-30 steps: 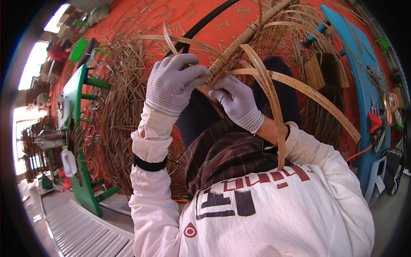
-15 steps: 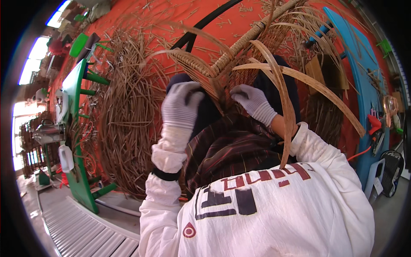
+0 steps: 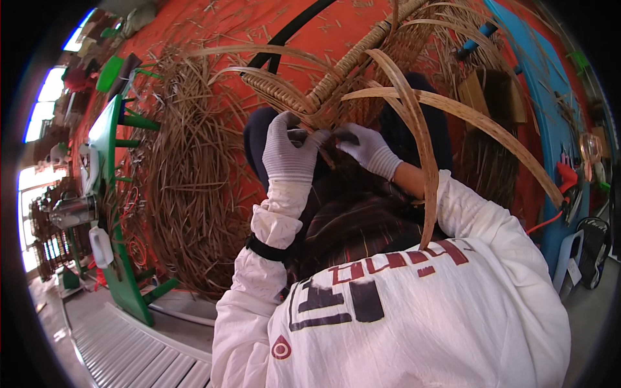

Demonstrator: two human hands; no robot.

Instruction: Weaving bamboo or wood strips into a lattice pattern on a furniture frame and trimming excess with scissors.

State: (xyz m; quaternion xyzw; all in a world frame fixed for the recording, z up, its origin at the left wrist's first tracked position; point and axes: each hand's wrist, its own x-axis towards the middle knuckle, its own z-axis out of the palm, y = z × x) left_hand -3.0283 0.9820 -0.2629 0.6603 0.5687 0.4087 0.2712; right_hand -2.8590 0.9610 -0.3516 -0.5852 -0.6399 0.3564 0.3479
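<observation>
A woven basket (image 3: 321,88) of brown strips rests between my knees, its thick wrapped rim running away to the upper right. My left hand (image 3: 289,147), in a grey striped glove, is closed at the basket's near corner with fingertips on the weave. My right hand (image 3: 370,150), gloved alike, pinches at the same corner, close beside the left fingertips. What lies exactly between the fingers is too small to make out. Long loose strips (image 3: 467,116) arch out from the basket to the right, and one (image 3: 420,139) bends down to my shirt.
A big heap of brown strips (image 3: 191,168) covers the red floor on my left, beside a green table (image 3: 126,271) on its side. To the right stand a cardboard box (image 3: 475,97) and a blue table (image 3: 537,58). A black bar (image 3: 291,32) lies beyond the basket.
My hands, apart before, have come together at the basket's corner; the left moved right, the right moved left. The basket and loose strips shifted slightly left in the picture.
</observation>
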